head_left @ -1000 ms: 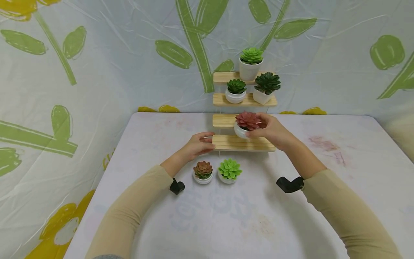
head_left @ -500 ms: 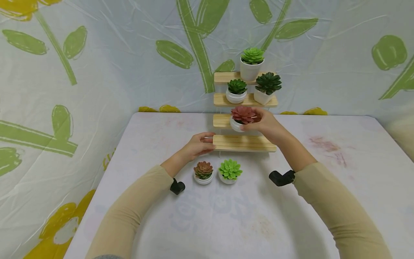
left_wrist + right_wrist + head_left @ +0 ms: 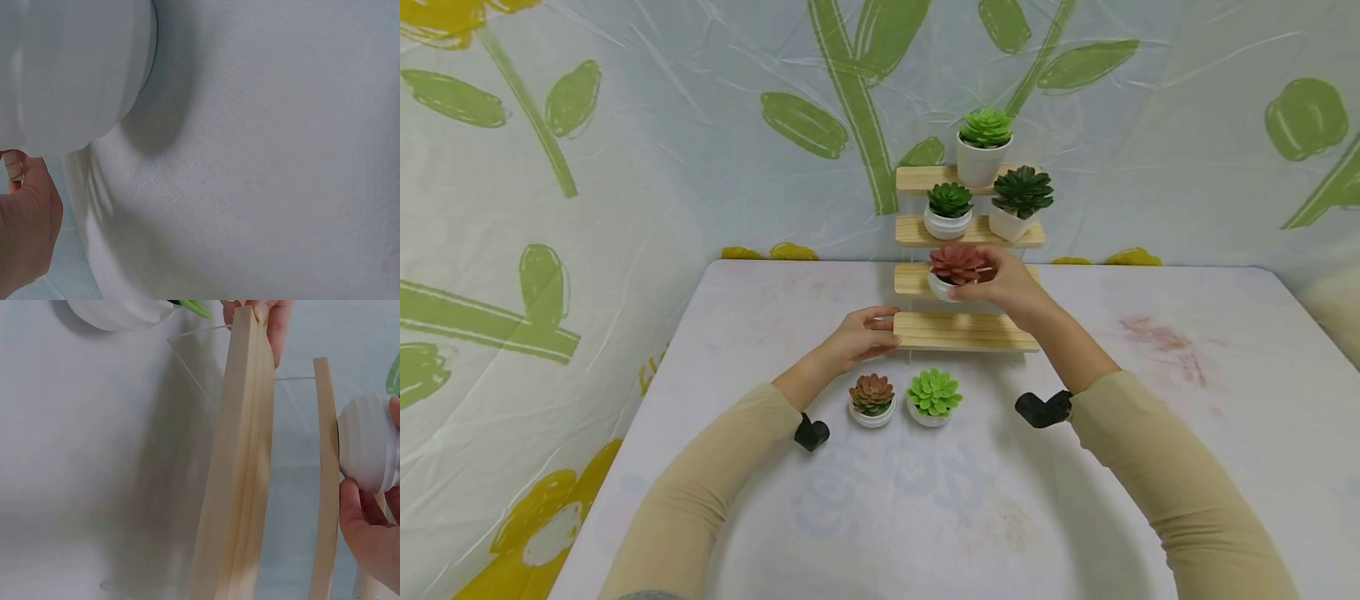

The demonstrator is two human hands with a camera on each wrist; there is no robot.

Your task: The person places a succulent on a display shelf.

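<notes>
Shelf [image 3: 919,180] looks half-sorted imo: three succulents [image 3: 982,154] up, right hand [image 3: 1013,290] pinching red one [image 3: 953,265], left hand [image 3: 853,340] gripping bottom board [image 3: 966,332], two pots [image 3: 872,408] left on table [image 3: 917,533].

Faint bluish lettering-like marks [image 3: 936,479] on white tabletop [image 3: 887,550], too blurred to read; nothing legible elsewhere.

Two potted succulents [image 3: 872,398] [image 3: 933,397] stand on the table [image 3: 925,533] before the shelf [image 3: 966,332].

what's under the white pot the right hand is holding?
The second-lowest wooden shelf; in the right wrist view, the base of the white pot appears to meet it. Its surface directly beneath is covered, so full contact can't be confirmed.
</notes>
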